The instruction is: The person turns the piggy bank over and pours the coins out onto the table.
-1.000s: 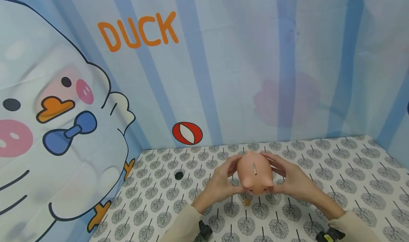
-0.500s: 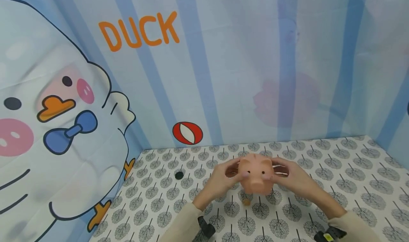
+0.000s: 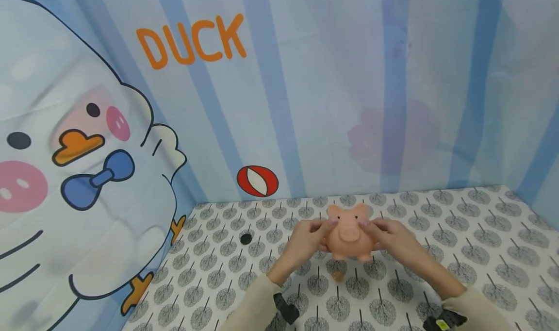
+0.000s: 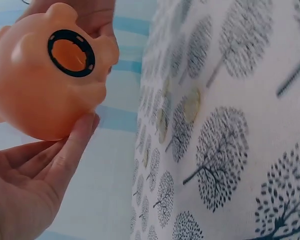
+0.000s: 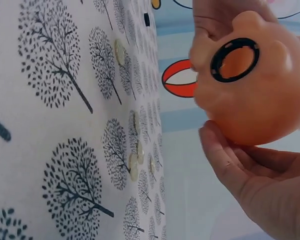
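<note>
A peach-orange piggy bank [image 3: 349, 234] is held up between both hands, its snout and eyes facing the head camera. My left hand [image 3: 305, 241] grips it on one side, thumb near the cheek and the other fingers behind. On the opposite side, my right hand [image 3: 395, 239] holds it the same way. Both wrist views look up at its underside, where a black ring [image 4: 71, 53] surrounds an uncovered round hole; the piggy bank hangs clear above the cloth. Several coins [image 5: 134, 166] lie on the cloth below, one gold coin [image 3: 338, 275] showing in the head view.
A small black disc [image 3: 246, 239] lies to the left on the tree-patterned tablecloth [image 3: 196, 282]. Behind the table hangs a pale blue striped curtain [image 3: 314, 103] printed with a cartoon duck, which also lines the left side.
The piggy bank has been tilted back: its slotted top faced the camera, then its face came up into view, and its feet now point lower. Both hands turned with it.
</note>
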`<state>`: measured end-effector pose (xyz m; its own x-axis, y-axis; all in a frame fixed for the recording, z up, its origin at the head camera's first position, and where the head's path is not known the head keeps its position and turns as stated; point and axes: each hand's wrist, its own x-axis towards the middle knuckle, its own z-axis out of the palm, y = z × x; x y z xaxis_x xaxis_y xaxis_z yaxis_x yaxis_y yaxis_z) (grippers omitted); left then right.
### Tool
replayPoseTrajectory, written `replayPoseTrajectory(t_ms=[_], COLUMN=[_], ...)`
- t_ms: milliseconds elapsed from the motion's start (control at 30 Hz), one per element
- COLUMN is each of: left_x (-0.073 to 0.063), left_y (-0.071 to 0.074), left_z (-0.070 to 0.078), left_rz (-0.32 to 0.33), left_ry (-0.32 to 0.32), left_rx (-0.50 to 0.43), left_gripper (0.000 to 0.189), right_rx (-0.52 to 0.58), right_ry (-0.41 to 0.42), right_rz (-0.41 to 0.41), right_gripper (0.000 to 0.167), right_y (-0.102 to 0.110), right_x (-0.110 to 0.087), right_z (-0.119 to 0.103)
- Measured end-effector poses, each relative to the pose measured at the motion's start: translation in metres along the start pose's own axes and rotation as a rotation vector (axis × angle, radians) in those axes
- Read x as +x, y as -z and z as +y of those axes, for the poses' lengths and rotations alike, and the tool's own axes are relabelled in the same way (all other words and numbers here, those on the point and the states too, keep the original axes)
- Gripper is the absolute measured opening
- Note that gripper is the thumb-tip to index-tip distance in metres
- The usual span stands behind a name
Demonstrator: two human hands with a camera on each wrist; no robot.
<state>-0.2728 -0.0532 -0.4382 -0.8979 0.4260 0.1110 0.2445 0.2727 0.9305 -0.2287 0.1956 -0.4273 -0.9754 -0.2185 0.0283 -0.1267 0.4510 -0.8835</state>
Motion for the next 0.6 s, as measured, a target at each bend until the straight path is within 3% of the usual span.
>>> replayPoseTrajectory(t_ms=[233, 467, 600], left_x=[0.002, -0.001, -0.004], left_y=[0.004, 0.01, 0.012], left_z=[-0.001, -0.004, -0.003], left_rz=[-0.049, -0.089, -0.111], left_ry=[-0.005, -0.038, -0.046], left_rx=[0.032, 0.115, 0.051], left_gripper=[0.066, 0.06, 0.064], right_rx=[0.003, 0.0, 0.061], right_ry=[-0.018, 0.138, 0.2], right_rz=[-0.038, -0.058, -0.097], right_gripper=[0.06, 0.066, 0.079], right_y=[0.001, 0.009, 0.014], right_x=[0.002, -0.002, -0.004], right_z=[0.001, 0.008, 0.012])
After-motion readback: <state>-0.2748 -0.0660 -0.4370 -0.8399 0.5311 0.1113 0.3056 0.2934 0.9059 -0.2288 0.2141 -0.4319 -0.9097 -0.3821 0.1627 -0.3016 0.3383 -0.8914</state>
